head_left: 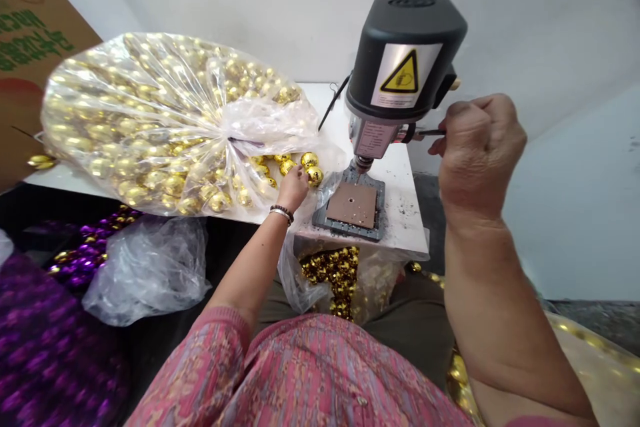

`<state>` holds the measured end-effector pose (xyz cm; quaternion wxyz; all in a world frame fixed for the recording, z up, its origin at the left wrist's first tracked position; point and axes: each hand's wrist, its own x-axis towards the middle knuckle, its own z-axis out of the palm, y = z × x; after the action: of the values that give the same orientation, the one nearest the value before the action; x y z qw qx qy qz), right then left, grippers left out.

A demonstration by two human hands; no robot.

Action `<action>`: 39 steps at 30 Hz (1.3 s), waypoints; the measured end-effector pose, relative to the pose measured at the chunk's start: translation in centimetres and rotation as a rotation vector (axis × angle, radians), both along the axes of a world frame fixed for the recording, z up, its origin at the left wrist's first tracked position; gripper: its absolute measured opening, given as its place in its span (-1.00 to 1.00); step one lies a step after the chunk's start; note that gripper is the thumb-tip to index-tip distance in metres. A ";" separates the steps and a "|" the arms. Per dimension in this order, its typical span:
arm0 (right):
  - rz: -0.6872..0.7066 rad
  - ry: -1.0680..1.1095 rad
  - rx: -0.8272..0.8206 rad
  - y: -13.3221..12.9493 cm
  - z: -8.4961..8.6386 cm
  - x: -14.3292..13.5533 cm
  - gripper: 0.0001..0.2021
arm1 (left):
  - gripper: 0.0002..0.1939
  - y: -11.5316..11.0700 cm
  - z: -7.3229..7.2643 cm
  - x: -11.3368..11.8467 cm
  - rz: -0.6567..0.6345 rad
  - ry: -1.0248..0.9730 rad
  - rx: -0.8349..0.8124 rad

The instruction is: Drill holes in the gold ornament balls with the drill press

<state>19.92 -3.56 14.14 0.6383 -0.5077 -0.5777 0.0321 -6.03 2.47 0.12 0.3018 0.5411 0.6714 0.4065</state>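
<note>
My left hand (293, 188) is at the mouth of a large clear bag (165, 113) full of gold balls, its fingers closed and touching the loose gold balls (309, 160); whether a ball is between them is hidden. My right hand (475, 147) is wrapped round the lever (429, 133) on the right side of a black drill press (407, 53). Below the chuck (363, 163) lies a brown square plate (351, 205) with a small hole and no ball on it. Dark shavings are scattered around the press base (373, 232).
On the white table (407, 213), the bag covers the left part. An open bag of gold balls (333, 273) hangs below the front edge. Purple balls (85, 253), a crumpled clear bag (150, 267) and a cardboard box (45, 33) are at left. Another bag (590, 360) is at lower right.
</note>
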 end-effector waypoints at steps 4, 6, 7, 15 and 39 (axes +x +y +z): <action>-0.012 -0.025 -0.023 -0.4 -0.1 -0.1 -0.62 | -0.44 1.7 -0.7 0.3 -0.196 0.171 0.080; -0.028 -0.039 -0.022 -0.5 -0.3 -0.1 -0.62 | -0.39 1.7 -1.0 0.4 -0.232 0.218 0.070; -0.035 -0.044 -0.017 -0.6 -0.3 -0.1 -0.62 | -0.39 1.6 -1.0 0.4 -0.228 0.227 0.055; -0.031 -0.031 -0.001 -0.7 -0.4 -0.3 -0.68 | -0.37 -1.8 1.0 -0.5 -0.149 -0.168 0.067; -0.044 0.105 -0.301 4.1 6.9 0.0 -0.70 | -0.32 -3.3 0.8 2.4 -0.485 -0.361 -0.151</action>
<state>19.93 0.57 21.08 0.5848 -0.6077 -0.5211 0.1310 -3.65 -0.85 0.94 0.5438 0.5805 0.4867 0.3611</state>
